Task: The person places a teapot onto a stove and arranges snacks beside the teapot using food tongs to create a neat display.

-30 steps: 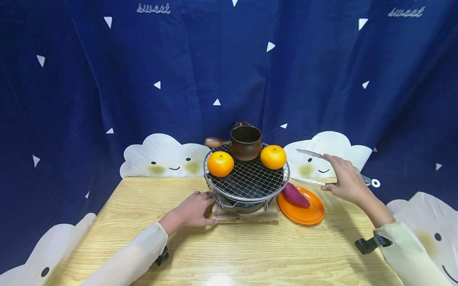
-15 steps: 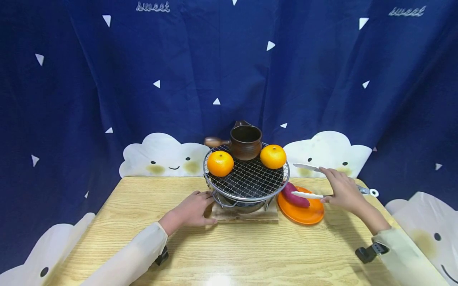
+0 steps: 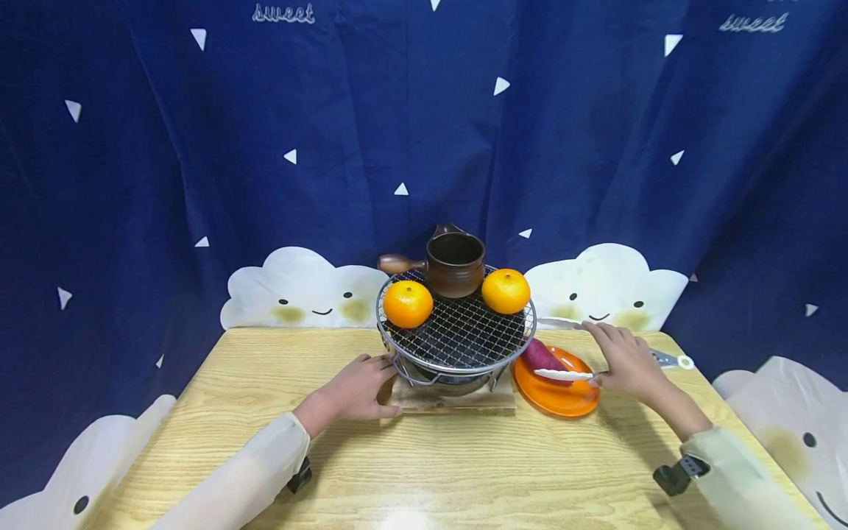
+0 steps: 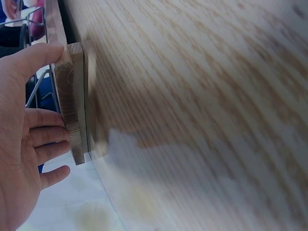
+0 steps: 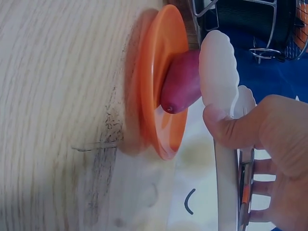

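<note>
My right hand [image 3: 629, 364] grips white-tipped tongs [image 5: 219, 72] with the thumb on one arm and fingers on the other, the arms spread apart. The near tip [image 3: 559, 375] overlaps a purple sweet potato [image 3: 539, 356] in the head view; the far tip sits beyond it. That sweet potato lies on an orange plate [image 3: 563, 406], its upper end leaning toward the grill. My left hand [image 3: 358, 388] rests at the left end of a wooden board [image 3: 457, 403], thumb at its front corner and fairly straight fingers along its end face [image 4: 67, 96].
On the board stands a round grill [image 3: 473, 338] with a wire mesh top. It carries a brown side-handled pot [image 3: 455, 269], a left orange [image 3: 408, 305] and a right orange [image 3: 506, 291]. A blue curtain [image 3: 424, 132] hangs behind the wooden table [image 3: 371, 471].
My right hand has moved down and slightly left with the tongs, bringing the near tip over the sweet potato. The left hand, grill and fruit have stayed put.
</note>
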Action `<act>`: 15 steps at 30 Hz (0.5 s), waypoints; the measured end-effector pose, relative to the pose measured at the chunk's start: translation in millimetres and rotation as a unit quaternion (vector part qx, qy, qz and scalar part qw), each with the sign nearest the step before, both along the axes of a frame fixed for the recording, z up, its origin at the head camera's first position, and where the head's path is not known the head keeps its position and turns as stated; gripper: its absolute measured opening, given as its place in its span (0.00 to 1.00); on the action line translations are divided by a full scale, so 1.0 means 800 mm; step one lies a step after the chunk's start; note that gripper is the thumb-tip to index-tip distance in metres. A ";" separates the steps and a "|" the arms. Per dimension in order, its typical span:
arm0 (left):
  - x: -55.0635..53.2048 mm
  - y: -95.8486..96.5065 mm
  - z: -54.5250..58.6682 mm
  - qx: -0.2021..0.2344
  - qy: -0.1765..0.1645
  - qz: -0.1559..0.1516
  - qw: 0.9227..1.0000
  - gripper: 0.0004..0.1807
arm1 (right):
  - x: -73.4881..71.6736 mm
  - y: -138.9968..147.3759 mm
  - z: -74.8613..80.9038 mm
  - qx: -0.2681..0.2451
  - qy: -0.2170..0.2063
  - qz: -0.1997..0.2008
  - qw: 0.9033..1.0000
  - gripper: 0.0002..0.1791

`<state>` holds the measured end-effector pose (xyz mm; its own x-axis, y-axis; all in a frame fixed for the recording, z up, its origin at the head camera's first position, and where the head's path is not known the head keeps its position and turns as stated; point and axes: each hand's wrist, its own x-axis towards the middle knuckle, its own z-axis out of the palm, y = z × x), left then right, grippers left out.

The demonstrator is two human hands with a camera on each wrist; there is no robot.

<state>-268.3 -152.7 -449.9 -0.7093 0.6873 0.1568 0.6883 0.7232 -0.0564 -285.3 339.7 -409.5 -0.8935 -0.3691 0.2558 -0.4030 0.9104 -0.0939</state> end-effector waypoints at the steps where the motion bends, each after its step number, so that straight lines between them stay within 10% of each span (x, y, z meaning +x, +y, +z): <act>1: 0.000 0.000 0.000 0.002 0.001 -0.001 1.000 0.45 | 0.000 -0.001 -0.001 0.001 -0.001 -0.002 1.000 0.56; 15: 0.003 0.000 0.003 0.004 -0.011 0.004 1.000 0.45 | 0.003 -0.009 -0.013 0.024 -0.002 -0.015 1.000 0.52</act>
<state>-266.3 -152.8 -447.5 -0.7177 0.6809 0.1456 0.6840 0.7286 -0.0359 -283.0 332.2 -420.2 -0.9050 -0.3539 0.2360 -0.3754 0.9254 -0.0518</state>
